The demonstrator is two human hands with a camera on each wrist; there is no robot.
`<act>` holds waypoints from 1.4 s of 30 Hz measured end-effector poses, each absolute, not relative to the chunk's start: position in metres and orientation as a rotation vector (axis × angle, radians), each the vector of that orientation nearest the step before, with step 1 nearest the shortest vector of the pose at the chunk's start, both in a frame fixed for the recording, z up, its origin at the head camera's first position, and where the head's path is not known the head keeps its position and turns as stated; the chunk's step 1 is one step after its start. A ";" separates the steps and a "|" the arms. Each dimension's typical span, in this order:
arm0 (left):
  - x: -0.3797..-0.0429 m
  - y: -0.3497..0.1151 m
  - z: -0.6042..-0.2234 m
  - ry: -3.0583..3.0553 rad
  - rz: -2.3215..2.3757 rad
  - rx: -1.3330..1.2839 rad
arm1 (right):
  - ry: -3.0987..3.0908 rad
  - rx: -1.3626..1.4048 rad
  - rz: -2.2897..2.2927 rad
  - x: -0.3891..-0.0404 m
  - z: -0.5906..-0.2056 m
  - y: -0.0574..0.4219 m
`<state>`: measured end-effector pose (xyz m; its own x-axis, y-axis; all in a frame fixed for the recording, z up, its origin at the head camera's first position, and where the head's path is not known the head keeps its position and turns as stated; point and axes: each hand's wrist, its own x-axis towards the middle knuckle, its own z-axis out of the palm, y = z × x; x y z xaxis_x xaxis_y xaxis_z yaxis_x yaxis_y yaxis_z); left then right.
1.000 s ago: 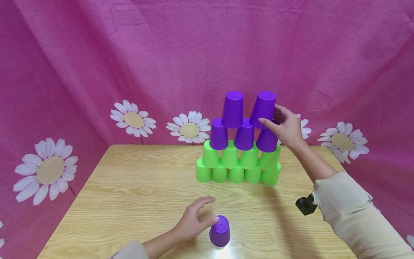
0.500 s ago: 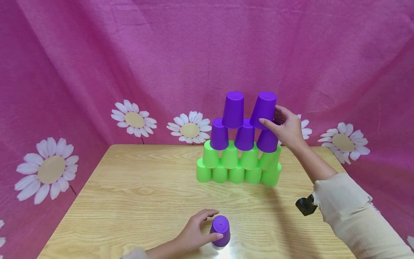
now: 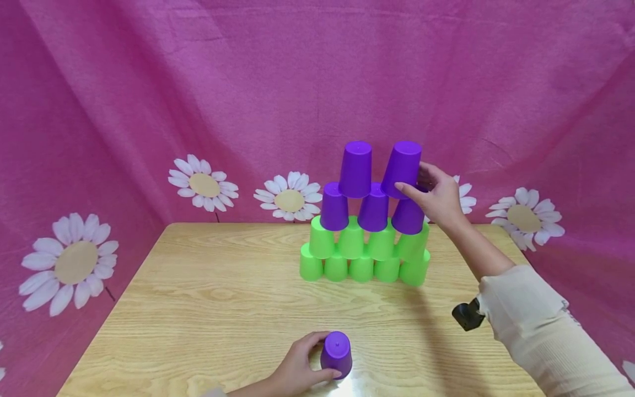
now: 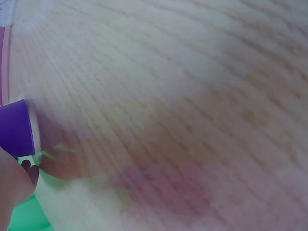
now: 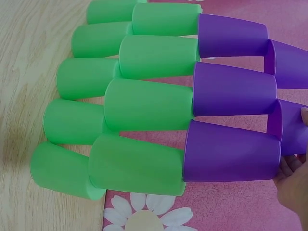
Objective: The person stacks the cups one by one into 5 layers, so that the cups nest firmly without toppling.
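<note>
Upside-down cups are stacked in a pyramid on the table. Two green rows, such as the green cup [image 3: 336, 267], carry a row of three purple cups [image 3: 373, 212]. On these stand two more purple cups, the left one [image 3: 356, 168] free of any hand. My right hand [image 3: 439, 196] holds the right top cup [image 3: 403, 165], thumb in front and fingers behind. Near the front of the table, my left hand [image 3: 300, 366] grips a single upside-down purple cup [image 3: 337, 353] between thumb and fingers. The left wrist view shows that cup [image 4: 17, 129] at its edge.
The wooden table [image 3: 213, 286] reaches back to a pink cloth [image 3: 278, 99] printed with white daisies [image 3: 289, 199]. A small black device [image 3: 468, 315] is at the right sleeve [image 3: 526, 314].
My left hand has come in round the single purple cup, its fingers now behind it and its thumb low in front. The right hand and the stack have hardly moved.
</note>
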<state>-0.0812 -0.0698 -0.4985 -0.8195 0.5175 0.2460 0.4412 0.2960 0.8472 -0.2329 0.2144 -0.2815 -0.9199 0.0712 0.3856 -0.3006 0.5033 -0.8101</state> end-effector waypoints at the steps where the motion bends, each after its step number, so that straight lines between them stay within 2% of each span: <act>1: -0.081 -0.070 -0.499 2.488 1.552 0.899 | -2.382 0.190 1.390 -0.233 -0.282 0.215; 9: -0.081 -0.072 -0.502 2.490 1.486 0.816 | -2.389 0.189 1.398 -0.235 -0.285 0.216; 18: -0.083 -0.072 -0.502 2.557 1.503 0.888 | -2.379 0.195 1.399 -0.235 -0.283 0.216; 42: -0.107 -0.072 -0.482 2.526 1.574 0.608 | -2.399 0.178 1.375 -0.234 -0.282 0.215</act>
